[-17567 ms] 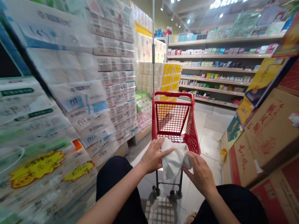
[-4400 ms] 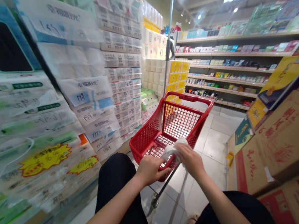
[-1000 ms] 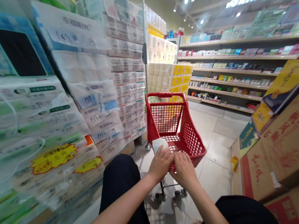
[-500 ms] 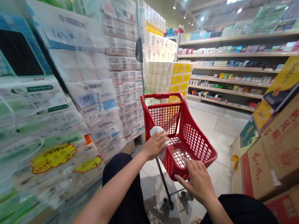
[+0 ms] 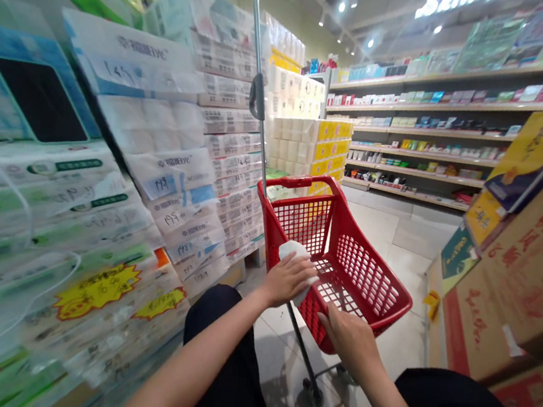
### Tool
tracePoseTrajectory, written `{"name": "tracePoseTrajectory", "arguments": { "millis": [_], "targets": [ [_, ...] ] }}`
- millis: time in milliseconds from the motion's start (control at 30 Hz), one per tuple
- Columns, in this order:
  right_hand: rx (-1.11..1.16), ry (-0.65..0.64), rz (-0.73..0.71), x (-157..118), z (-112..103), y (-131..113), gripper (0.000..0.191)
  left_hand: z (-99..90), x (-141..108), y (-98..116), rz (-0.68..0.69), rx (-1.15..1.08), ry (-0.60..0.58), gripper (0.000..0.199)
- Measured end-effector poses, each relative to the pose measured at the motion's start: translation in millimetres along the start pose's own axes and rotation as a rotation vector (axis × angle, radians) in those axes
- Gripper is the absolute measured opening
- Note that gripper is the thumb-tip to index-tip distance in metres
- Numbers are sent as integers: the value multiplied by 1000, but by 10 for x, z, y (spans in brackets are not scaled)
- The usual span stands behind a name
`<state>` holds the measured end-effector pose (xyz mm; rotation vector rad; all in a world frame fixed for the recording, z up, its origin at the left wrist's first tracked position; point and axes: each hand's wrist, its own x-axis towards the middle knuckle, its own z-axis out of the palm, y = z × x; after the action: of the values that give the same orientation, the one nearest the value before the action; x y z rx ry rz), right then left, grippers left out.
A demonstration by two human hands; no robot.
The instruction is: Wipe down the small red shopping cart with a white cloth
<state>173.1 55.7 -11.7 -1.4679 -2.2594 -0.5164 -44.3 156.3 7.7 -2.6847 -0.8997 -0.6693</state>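
Observation:
A small red shopping cart [image 5: 351,242] with a perforated plastic basket stands in front of my knees. Under the fingers of my left hand [image 5: 290,279] is a white cloth [image 5: 290,249], pressed over the rim at the basket's near left corner. My right hand [image 5: 351,336] grips the near edge of the basket, its fingers partly hidden. The inside of the basket shows bare red lattice.
Stacked packs of tissue paper [image 5: 170,169] line the left side, with a phone [image 5: 40,102] and a white cable on them. A metal pole [image 5: 260,47] rises by the cart. Cardboard boxes [image 5: 540,268] stand at right; stocked shelves [image 5: 410,152] are behind.
The cart appears slightly lower and further right in view. My left hand and the cloth have shifted right with it. My right hand's spread fingers have closed over the basket edge.

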Motion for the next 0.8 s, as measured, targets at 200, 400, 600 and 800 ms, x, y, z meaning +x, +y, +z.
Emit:
{"name": "tracePoseTrajectory", "arguments": {
  "millis": [200, 400, 600, 800],
  "targets": [
    [-18, 28, -10, -94, 2, 75, 26, -87, 182, -695, -175, 38, 11, 37],
    [0, 104, -21, -113, 35, 107, 23, -29, 182, -204, -217, 7, 91, 35],
    [3, 131, -62, -181, 51, 168, 21, -3, 19, 267, 44, -36, 27, 34],
    [6, 125, -34, -172, 6, 109, 24, -175, 111, -690, -160, 75, 49, 33]
  ]
}}
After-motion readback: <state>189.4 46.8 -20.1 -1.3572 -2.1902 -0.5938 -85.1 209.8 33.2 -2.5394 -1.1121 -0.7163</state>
